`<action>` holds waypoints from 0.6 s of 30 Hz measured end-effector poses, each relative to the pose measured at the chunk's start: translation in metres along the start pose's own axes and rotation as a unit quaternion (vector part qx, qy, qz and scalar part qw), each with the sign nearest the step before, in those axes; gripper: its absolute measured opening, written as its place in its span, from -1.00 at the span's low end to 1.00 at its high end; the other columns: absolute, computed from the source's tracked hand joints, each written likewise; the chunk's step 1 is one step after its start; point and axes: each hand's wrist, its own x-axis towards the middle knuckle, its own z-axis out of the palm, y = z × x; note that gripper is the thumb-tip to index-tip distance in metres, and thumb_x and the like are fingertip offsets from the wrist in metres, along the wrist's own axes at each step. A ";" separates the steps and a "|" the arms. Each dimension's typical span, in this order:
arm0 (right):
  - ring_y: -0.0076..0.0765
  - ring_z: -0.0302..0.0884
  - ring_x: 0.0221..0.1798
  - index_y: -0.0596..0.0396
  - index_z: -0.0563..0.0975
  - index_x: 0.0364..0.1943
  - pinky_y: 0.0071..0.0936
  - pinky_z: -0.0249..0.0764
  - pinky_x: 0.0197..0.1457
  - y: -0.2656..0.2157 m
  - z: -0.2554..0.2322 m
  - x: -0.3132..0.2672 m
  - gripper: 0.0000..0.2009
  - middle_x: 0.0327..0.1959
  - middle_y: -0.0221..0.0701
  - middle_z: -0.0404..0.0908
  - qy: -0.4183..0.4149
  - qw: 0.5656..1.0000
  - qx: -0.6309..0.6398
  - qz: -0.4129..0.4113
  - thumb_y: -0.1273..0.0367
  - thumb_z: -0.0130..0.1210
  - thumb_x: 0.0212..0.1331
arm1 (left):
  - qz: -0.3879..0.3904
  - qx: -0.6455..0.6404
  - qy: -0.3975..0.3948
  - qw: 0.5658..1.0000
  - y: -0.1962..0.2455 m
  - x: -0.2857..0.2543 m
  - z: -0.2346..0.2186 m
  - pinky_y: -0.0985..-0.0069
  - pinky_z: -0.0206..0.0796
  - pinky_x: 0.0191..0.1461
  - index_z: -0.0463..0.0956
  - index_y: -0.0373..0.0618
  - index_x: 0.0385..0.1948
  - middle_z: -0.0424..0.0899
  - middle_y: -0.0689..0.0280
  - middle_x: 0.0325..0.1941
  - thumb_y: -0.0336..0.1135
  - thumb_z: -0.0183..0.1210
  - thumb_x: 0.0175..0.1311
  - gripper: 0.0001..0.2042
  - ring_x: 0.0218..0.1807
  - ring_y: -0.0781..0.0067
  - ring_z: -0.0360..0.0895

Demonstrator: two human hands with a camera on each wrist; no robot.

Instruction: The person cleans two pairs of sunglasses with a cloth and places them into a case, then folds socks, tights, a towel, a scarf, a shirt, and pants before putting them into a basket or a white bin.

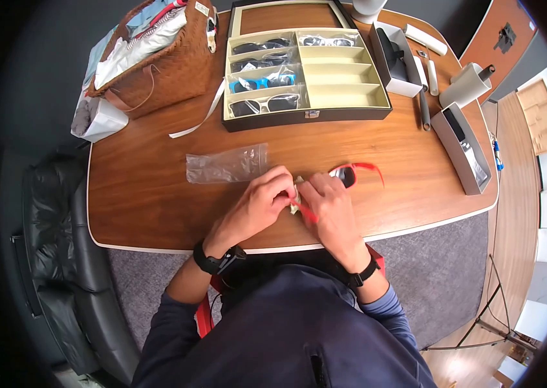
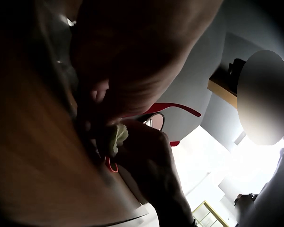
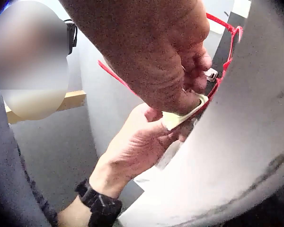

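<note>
Red-framed sunglasses (image 1: pixel 346 176) with dark lenses are held between both hands over the table, near its front edge. The left hand (image 1: pixel 262 204) pinches the frame side, fingertips close to the other hand's. The right hand (image 1: pixel 333 210) grips the glasses and a pale yellowish cloth or paper (image 3: pixel 184 116), which lies against a lens and under its thumb in the right wrist view. One red temple points down between the hands; the other sticks out to the right. A clear plastic sleeve (image 1: pixel 227 164) lies flat just beyond the left hand.
An eyewear case (image 1: pixel 307 115) with several glasses in its left column stands open at the back. A woven basket (image 1: pixel 176 71) with cloths is at back left. Grey boxes (image 1: pixel 460 150), a white cup (image 1: pixel 465 86) and a dark-handled tool (image 1: pixel 425 110) stand or lie at right.
</note>
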 end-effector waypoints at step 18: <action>0.02 0.47 0.16 0.23 0.54 0.20 -0.09 0.42 0.23 0.016 -0.013 -0.021 -0.48 0.19 -0.15 0.58 -0.011 0.999 -0.045 0.021 0.60 0.19 0.04 | -0.009 0.034 0.016 0.999 0.007 -0.008 -0.004 0.36 0.39 -0.24 0.38 -0.26 -0.33 0.44 0.15 -0.29 -0.75 0.15 0.14 -0.81 -0.32 0.12 0.48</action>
